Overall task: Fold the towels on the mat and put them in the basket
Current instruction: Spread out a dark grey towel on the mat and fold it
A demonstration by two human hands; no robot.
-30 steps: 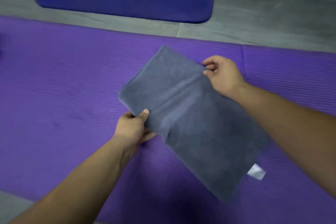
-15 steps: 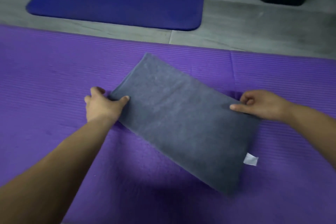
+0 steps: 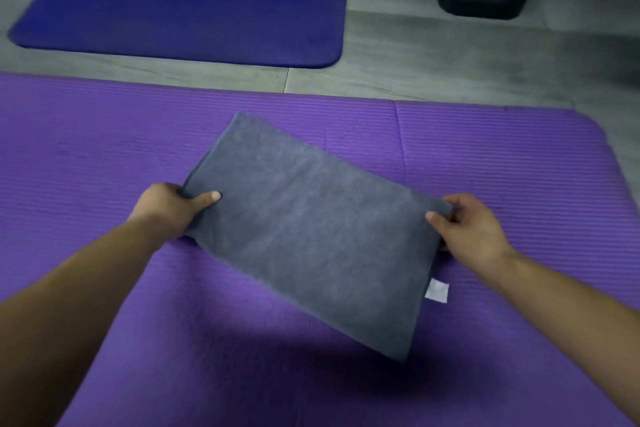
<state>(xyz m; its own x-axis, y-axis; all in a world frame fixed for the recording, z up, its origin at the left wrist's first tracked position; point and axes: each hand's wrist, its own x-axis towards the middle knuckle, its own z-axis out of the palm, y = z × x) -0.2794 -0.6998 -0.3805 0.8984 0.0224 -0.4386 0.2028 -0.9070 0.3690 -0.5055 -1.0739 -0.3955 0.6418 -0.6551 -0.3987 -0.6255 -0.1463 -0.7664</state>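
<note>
Towel [image 3: 311,229] between left hand [image 3: 169,208] and right hand [image 3: 474,232]

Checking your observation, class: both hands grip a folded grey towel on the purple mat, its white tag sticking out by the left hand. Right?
Not quite. The head view shows the white tag by the right hand, not the left hand; both grip the grey towel on the purple mat.

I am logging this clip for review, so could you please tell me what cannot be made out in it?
Basket: nowhere in the head view, so its place is unknown.
Left hand: fingers hidden under the towel; only the thumb shows.
Towel: its lower layers are hidden by the top one.
Tag: too small and blurred to read.
Black stand: cut off by the top edge.
</note>
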